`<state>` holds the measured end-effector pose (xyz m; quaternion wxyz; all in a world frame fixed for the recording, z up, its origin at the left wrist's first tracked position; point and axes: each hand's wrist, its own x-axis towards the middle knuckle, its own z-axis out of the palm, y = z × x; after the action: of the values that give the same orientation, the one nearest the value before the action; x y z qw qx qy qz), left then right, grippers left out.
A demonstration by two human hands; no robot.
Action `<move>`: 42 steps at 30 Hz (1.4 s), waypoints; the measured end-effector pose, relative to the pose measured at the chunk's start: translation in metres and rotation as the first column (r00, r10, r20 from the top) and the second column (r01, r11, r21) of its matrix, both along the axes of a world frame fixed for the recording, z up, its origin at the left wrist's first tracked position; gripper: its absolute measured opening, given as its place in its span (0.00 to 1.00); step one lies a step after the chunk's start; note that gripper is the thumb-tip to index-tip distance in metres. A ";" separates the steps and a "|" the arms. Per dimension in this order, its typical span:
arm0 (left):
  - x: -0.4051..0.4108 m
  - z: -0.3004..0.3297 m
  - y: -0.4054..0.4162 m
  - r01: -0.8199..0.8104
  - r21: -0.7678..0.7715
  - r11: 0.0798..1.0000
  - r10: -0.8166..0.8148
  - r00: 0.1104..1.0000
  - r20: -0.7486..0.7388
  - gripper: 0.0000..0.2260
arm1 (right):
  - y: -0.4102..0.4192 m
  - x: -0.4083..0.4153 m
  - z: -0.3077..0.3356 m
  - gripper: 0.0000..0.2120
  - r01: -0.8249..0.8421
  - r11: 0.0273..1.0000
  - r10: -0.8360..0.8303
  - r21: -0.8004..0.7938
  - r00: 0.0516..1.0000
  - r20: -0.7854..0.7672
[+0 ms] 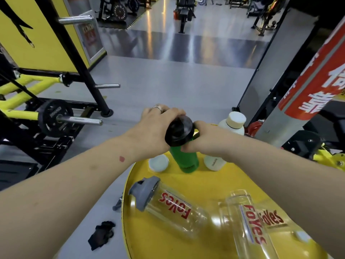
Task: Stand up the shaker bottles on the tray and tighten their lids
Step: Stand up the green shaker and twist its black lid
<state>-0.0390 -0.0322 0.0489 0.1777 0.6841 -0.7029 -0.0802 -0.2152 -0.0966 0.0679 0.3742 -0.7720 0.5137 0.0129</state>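
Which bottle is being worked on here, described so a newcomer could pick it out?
Start at the round yellow tray. At its far edge stands the green shaker bottle, its black lid gripped by the left hand while the right hand holds its neck. It is the only green bottle; its neighbours are white or clear.

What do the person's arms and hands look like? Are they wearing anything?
Both arms are bare, with no sleeves showing. The left hand has a silver ring on one finger, and there is a small red mark on the left forearm near the wrist. The right hand shows no ring, glove or watch.
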 end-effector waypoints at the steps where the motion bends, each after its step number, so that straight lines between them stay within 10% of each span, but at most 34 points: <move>1: -0.003 0.000 -0.001 0.008 0.014 1.000 -0.008 1.000 -0.021 0.39 | -0.001 -0.006 0.004 0.32 0.018 1.000 -0.018 0.022 1.000 0.017; 6: -0.016 -0.003 -0.001 0.060 0.083 0.995 -0.046 0.985 -0.167 0.45 | 0.000 -0.025 0.007 0.40 0.122 0.952 -0.214 0.281 0.921 0.326; 26: -0.018 -0.001 0.009 0.047 0.219 0.975 0.059 0.890 -0.452 0.51 | 0.014 -0.035 -0.004 0.24 0.164 0.978 -0.193 0.129 0.949 0.251; 34: 0.010 -0.016 0.049 -0.046 0.513 0.857 0.241 0.916 -0.321 0.36 | 0.030 -0.045 0.010 0.17 -0.017 0.999 0.022 0.030 0.984 -0.179; 42: 0.011 -0.055 0.094 -0.095 0.751 0.654 0.291 0.947 -0.134 0.38 | 0.087 -0.028 -0.021 0.33 -0.474 0.869 0.479 0.142 0.735 -0.479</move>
<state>-0.0283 0.0620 -0.0063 -0.0206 0.7535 -0.5060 -0.4193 -0.2429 -0.0095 0.0465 0.2163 -0.8452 0.3778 0.3101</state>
